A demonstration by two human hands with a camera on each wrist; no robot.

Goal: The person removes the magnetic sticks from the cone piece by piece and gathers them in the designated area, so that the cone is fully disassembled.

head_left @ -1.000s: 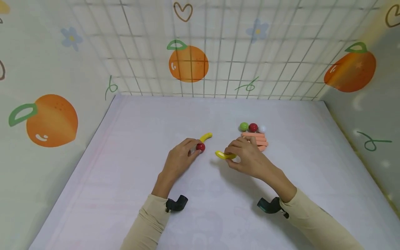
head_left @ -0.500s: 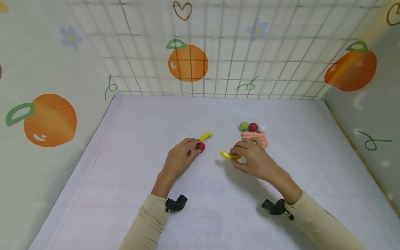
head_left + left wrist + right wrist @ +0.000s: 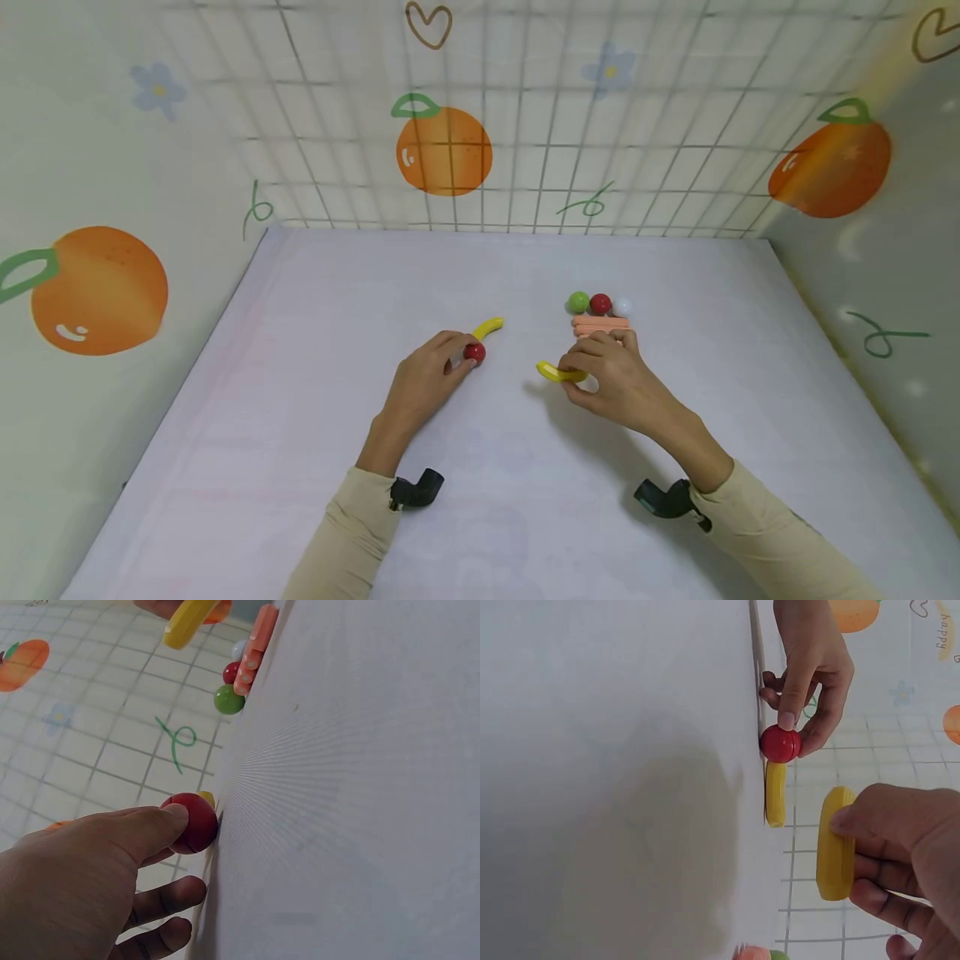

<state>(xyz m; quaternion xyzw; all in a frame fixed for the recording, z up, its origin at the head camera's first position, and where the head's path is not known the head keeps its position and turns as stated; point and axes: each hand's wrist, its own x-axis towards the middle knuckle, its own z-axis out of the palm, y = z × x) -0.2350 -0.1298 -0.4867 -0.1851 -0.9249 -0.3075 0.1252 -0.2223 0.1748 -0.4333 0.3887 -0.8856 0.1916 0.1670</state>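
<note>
My left hand (image 3: 427, 379) pinches a small red ball (image 3: 475, 353) between thumb and fingers, down at the white tabletop. Just behind that ball lies a yellow toy banana (image 3: 490, 327), its near end partly hidden. A second yellow toy banana (image 3: 835, 844) is pinched by my right hand (image 3: 618, 379), held above the table with its shadow below and to the left. Past my right fingers several salmon-pink sticks (image 3: 600, 323) lie side by side, partly covered by the hand. Behind them sit a green ball (image 3: 578, 302), a red ball (image 3: 601, 304) and a white ball (image 3: 622, 307) in a row.
The white table (image 3: 337, 283) ends at a back wall of white grid (image 3: 525, 167) behind a sheer curtain printed with oranges. Similar printed cloth stands at the left and right sides. A black wrist camera (image 3: 417, 490) sits on each beige sleeve.
My right hand has moved a little to the right with the toy banana, covering more of the pink sticks. The left hand stays on the red ball. The head view has shifted slightly.
</note>
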